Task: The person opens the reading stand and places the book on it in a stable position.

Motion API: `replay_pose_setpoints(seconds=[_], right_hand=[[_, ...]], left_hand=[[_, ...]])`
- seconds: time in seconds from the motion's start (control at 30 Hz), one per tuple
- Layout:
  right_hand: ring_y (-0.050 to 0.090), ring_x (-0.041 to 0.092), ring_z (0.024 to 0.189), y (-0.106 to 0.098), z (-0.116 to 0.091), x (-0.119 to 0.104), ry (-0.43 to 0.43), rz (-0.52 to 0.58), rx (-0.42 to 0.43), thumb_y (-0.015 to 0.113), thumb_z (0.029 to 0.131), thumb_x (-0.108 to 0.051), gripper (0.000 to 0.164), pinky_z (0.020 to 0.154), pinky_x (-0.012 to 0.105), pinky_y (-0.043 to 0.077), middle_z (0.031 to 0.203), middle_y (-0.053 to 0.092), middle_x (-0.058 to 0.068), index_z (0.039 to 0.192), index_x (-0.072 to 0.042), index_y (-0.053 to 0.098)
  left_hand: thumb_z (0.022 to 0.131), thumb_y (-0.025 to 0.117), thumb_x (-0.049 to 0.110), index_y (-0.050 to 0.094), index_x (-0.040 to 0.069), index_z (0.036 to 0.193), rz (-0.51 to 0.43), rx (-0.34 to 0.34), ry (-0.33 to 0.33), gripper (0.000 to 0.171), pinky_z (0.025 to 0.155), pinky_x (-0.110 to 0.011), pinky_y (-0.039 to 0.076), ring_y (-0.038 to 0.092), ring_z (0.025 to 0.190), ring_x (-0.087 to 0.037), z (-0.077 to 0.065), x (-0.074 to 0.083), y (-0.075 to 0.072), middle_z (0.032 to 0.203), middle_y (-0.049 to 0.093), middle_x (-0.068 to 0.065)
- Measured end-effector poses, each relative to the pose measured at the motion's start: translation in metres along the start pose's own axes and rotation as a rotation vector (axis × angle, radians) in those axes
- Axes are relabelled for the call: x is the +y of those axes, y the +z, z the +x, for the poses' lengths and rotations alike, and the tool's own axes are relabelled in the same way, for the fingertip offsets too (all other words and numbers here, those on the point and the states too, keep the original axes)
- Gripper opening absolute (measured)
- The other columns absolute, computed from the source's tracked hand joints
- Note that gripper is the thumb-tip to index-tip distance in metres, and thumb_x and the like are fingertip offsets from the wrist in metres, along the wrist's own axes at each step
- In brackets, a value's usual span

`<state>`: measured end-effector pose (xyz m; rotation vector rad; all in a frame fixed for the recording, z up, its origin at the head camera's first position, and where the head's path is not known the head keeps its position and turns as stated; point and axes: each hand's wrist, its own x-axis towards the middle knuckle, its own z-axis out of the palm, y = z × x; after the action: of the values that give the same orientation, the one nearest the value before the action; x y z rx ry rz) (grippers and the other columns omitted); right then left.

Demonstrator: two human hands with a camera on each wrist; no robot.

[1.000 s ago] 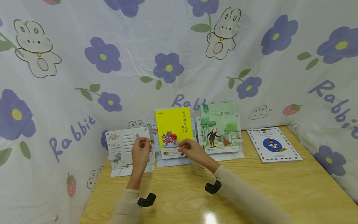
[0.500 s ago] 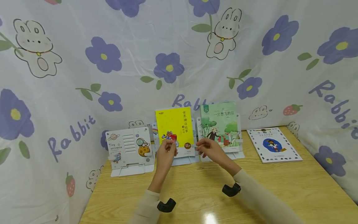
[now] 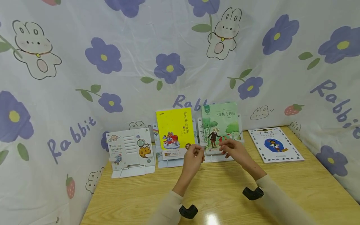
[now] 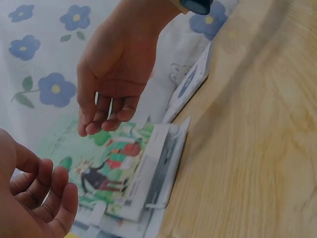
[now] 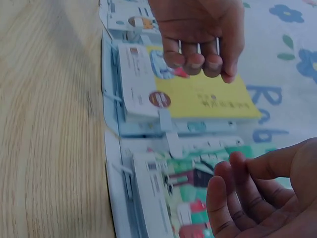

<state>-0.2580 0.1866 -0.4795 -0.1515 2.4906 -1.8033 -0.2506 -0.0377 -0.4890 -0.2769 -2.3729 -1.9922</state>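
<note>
My left hand [image 3: 193, 156] hovers in front of the gap between the yellow book [image 3: 172, 125] and the green book [image 3: 220, 111], its fingers loosely curled around nothing. In front of the green book floats my right hand [image 3: 234, 152], also bare, fingers bent and relaxed. Both books lean upright on white book stands, the yellow one in the middle and the green one to its right. The right wrist view shows small clips at the edges of the yellow book [image 5: 208, 99]. In the left wrist view the green book [image 4: 106, 168] sits behind both hands, apart from them.
A white book stand [image 3: 130, 156] with space drawings, bearing no book, is at the left. A white book [image 3: 277, 150] with a blue round picture lies flat on the wooden table [image 3: 225, 193] at the right. A flowered curtain [image 3: 135, 78] hangs behind.
Both hands have moved rightward, the left from before the left stand to between the two propped books, the right from the yellow book to the green one. The books have stayed put.
</note>
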Motion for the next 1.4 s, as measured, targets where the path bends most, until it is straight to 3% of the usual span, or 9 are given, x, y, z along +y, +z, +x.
replay_pose_setpoints(seconds=[0.13,0.27,0.37,0.43,0.63,0.93,1.13,1.3,1.4], right_hand=[[0.070,0.025,0.096,-0.022,-0.006,0.006,0.023,-0.022,0.044,0.055,0.112,-0.017,0.034,0.077,0.035,0.062,0.117,0.072,0.021,0.136,0.007,0.060],[0.070,0.017,0.093,-0.043,-0.014,0.011,0.044,-0.037,0.081,0.054,0.113,-0.019,0.037,0.078,0.035,0.062,0.121,0.070,0.023,0.139,0.007,0.058],[0.070,0.015,0.093,-0.058,-0.020,0.017,0.052,-0.047,0.107,0.053,0.113,-0.021,0.039,0.082,0.039,0.063,0.123,0.070,0.023,0.141,0.006,0.057],[0.070,0.014,0.094,-0.069,-0.023,0.023,0.045,-0.057,0.121,0.053,0.114,-0.022,0.040,0.084,0.041,0.063,0.125,0.069,0.024,0.142,0.006,0.056],[0.069,0.008,0.093,-0.097,-0.035,0.035,0.053,-0.133,0.168,0.051,0.115,-0.028,0.044,0.083,0.038,0.064,0.128,0.068,0.026,0.143,0.006,0.055],[0.068,0.003,0.085,-0.140,-0.043,0.065,0.092,-0.276,0.240,0.048,0.115,-0.029,0.049,0.073,0.031,0.063,0.124,0.070,0.032,0.141,0.012,0.054],[0.073,0.031,0.092,-0.165,-0.046,0.083,0.167,-0.448,0.357,0.050,0.111,-0.025,0.045,0.065,0.029,0.057,0.122,0.068,0.035,0.135,0.013,0.058],[0.057,0.055,0.115,-0.185,-0.051,0.096,0.266,-0.538,0.388,0.049,0.108,-0.021,0.051,0.081,0.054,0.055,0.134,0.053,0.043,0.138,0.020,0.047],[0.047,0.062,0.121,-0.193,-0.054,0.106,0.309,-0.582,0.389,0.049,0.105,-0.018,0.057,0.098,0.069,0.045,0.137,0.044,0.048,0.140,0.026,0.040]], left_hand=[[0.109,0.061,0.016,0.066,0.001,0.115,-0.028,-0.049,-0.010,0.017,0.070,-0.041,0.062,0.068,0.075,-0.031,-0.002,-0.002,0.021,0.089,0.070,-0.022],[0.110,0.059,0.016,0.066,0.001,0.115,-0.049,-0.101,-0.010,0.017,0.069,-0.039,0.061,0.069,0.077,-0.036,-0.006,-0.005,0.040,0.087,0.069,-0.018],[0.110,0.059,0.016,0.066,0.002,0.112,-0.051,-0.136,-0.009,0.016,0.066,-0.031,0.059,0.068,0.073,-0.028,-0.007,-0.007,0.052,0.083,0.068,-0.010],[0.110,0.060,0.016,0.066,0.004,0.111,-0.060,-0.159,-0.012,0.014,0.069,-0.036,0.062,0.068,0.072,-0.025,-0.008,-0.008,0.061,0.084,0.068,-0.011],[0.111,0.059,0.019,0.067,0.007,0.112,-0.104,-0.229,-0.078,0.015,0.081,-0.049,0.065,0.066,0.073,-0.012,-0.009,-0.011,0.085,0.084,0.066,-0.002],[0.110,0.058,0.016,0.068,0.004,0.115,-0.162,-0.274,-0.154,0.017,0.086,-0.051,0.065,0.074,0.079,-0.018,-0.008,-0.006,0.115,0.088,0.070,-0.004],[0.108,0.060,0.013,0.069,0.006,0.113,-0.167,-0.274,-0.194,0.013,0.086,-0.051,0.065,0.077,0.087,-0.026,-0.007,-0.004,0.134,0.089,0.069,-0.001],[0.104,0.064,0.010,0.068,0.003,0.116,-0.143,-0.280,-0.203,0.014,0.085,-0.048,0.065,0.076,0.090,-0.027,-0.008,-0.001,0.151,0.091,0.067,0.002],[0.104,0.064,0.011,0.068,0.006,0.117,-0.100,-0.294,-0.195,0.014,0.080,-0.036,0.065,0.074,0.089,-0.020,-0.011,0.002,0.158,0.092,0.066,0.005]])
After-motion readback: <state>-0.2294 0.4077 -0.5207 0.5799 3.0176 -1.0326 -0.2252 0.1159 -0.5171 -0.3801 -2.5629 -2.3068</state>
